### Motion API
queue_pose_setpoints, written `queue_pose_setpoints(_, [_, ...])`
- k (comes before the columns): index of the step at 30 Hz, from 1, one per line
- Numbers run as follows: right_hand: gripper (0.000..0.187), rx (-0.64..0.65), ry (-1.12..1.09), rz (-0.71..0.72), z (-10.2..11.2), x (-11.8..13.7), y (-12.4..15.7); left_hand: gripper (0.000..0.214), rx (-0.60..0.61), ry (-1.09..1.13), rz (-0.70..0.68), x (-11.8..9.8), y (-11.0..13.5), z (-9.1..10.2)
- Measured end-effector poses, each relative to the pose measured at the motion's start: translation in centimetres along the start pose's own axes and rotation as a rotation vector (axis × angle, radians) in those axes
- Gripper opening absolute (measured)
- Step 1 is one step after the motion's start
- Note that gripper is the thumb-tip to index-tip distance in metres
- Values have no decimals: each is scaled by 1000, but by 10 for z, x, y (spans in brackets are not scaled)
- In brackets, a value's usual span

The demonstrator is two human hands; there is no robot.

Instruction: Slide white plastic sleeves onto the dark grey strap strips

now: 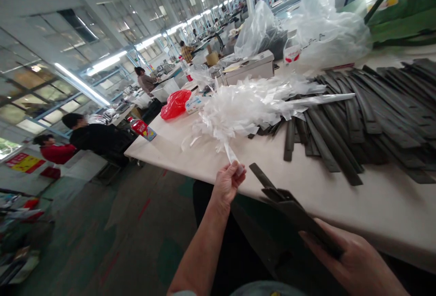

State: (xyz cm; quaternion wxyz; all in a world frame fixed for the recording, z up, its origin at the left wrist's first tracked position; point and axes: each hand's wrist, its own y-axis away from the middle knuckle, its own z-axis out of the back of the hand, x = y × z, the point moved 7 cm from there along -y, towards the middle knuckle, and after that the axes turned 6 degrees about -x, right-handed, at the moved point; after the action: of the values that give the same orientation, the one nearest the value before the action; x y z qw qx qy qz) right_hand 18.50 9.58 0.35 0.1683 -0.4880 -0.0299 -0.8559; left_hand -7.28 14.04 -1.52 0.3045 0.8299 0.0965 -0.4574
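Note:
My left hand [227, 182] is closed in a pinch on the end of a white plastic strip [231, 154] at the table's front edge. The strip leads up to a heap of thin white plastic strips [235, 105] on the table. Lower right, my right hand [347, 250] grips a bundle of dark flat strips [296, 212], held tilted in front of the table edge. The bundle's lower end is hidden by the hand. More dark flat strips [371, 114] lie in a wide loose pile on the right of the table.
On the pale table [177, 143] stand a red-labelled bottle [142, 128], a red plastic bag [175, 104], a grey-white box [250, 66] and clear plastic bags [327, 23]. A green bag [402, 9] lies far right. Several people sit at benches to the left and beyond.

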Motion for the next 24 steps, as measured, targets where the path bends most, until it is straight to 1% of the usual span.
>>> queue_pose_setpoints(1, [34, 32, -15, -35, -1, -6, 0, 38, 11, -76, -47, -6, -2, -3])
queue_pose_setpoints(2, [39, 56, -18, -78, -1, -12, 1, 37, 45, -189, -117, -15, -5, -10])
queue_pose_setpoints(3, [43, 68, -8, -130, 0, -19, 1, 36, 117, -357, -212, -25, -6, -23])
queue_pose_setpoints(5, [49, 56, 18, -241, 5, -32, 1, 41, 339, -762, -409, -39, -6, -60])
queue_pose_setpoints(6, [50, 47, 22, -287, 8, -37, 1, 44, 451, -939, -479, -43, -5, -77])
queue_pose_setpoints(7, [51, 36, 19, -326, 10, -41, 1, 47, 530, -1069, -531, -47, -5, -90])
queue_pose_setpoints(8, [53, 22, 13, -359, 13, -45, 2, 48, 571, -1155, -569, -51, -6, -97])
queue_pose_setpoints(9, [54, 3, 5, -386, 16, -49, 2, 47, 576, -1204, -596, -56, -9, -100])
queue_pose_setpoints(11, [55, -23, -18, -426, 20, -56, 4, 41, 547, -1284, -650, -62, -14, -91])
queue_pose_setpoints(13, [56, -40, -49, -448, 22, -61, 6, 38, 517, -1383, -679, -58, -17, -70])
queue_pose_setpoints(14, [56, -43, -62, -455, 23, -63, 7, 40, 488, -1448, -688, -53, -16, -56])
queue_pose_setpoints(16, [57, -44, -89, -471, 23, -64, 7, 52, 397, -1626, -730, -40, -9, -30])
queue_pose_setpoints(17, [58, -45, -102, -478, 23, -63, 6, 59, 364, -1713, -755, -32, -1, -21])
queue_pose_setpoints(18, [59, -52, -117, -484, 24, -62, 5, 64, 363, -1774, -777, -23, 9, -14])
queue_pose_setpoints(19, [59, -60, -133, -486, 24, -61, 4, 68, 393, -1805, -798, -12, 20, -11])
queue_pose_setpoints(21, [60, -82, -154, -485, 24, -58, 1, 71, 523, -1776, -840, 6, 43, -15])
queue_pose_setpoints(22, [60, -92, -158, -484, 24, -57, 0, 69, 578, -1732, -872, 12, 52, -19])
queue_pose_setpoints(23, [60, -103, -163, -485, 24, -58, 0, 63, 606, -1679, -906, 14, 57, -25])
queue_pose_setpoints(24, [61, -112, -174, -485, 24, -59, 0, 52, 602, -1625, -935, 12, 58, -30])
